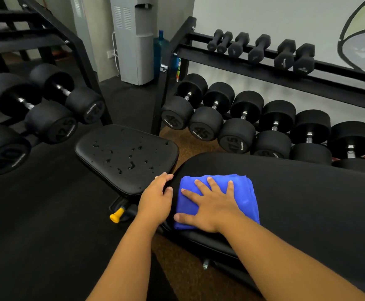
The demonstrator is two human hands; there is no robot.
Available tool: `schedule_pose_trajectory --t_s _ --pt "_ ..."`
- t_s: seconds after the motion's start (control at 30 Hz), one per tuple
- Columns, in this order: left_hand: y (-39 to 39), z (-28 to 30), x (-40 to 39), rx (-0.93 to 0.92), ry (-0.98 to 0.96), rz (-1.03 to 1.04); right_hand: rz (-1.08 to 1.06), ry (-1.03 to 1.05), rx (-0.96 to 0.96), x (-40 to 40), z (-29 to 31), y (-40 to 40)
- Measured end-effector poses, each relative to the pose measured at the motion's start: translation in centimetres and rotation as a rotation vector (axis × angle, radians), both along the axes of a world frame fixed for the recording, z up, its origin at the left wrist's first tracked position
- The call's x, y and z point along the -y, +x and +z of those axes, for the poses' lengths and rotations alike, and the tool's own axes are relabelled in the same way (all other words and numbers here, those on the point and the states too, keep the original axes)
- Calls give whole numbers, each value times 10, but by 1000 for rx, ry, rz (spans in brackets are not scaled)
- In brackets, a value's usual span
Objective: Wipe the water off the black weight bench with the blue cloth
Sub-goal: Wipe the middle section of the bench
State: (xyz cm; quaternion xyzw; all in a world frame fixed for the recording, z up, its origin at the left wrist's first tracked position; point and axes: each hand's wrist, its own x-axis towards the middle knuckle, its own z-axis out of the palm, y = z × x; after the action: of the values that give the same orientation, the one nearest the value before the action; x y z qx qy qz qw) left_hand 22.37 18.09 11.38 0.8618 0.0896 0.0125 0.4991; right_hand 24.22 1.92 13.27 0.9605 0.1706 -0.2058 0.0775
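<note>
Here we are listing what is lying before us. Item one: the black weight bench point(296, 192), in two pads; the long back pad is running off to the right, the smaller seat pad point(127, 157) is sitting to its left and is carrying scattered water drops point(131, 165). Item two: the blue cloth point(245, 196), folded, lying on the near end of the back pad. Our right hand point(212, 205) is pressing flat on it, fingers spread wide, gripping nothing. Our left hand point(155, 198) is resting loosely curled on the seat pad's near edge, fingertips touching the pad, just beside the cloth. Item three: a yellow knob point(116, 215) under the seat. Item four: dumbbell racks point(264, 59) standing behind.
</note>
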Motion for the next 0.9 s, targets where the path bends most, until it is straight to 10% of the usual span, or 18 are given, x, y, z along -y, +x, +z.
schedule_pose_trajectory --t_s 0.3,0.57,0.9 --pt "5 -3 -26 -93 -112 -77 -102 -11 11 -26 -9 51" --pt "17 -2 -28 -62 -131 -31 348 161 -148 -27 -4 24" --pt "33 1 -30 -35 27 -84 138 21 -55 -32 -17 97"
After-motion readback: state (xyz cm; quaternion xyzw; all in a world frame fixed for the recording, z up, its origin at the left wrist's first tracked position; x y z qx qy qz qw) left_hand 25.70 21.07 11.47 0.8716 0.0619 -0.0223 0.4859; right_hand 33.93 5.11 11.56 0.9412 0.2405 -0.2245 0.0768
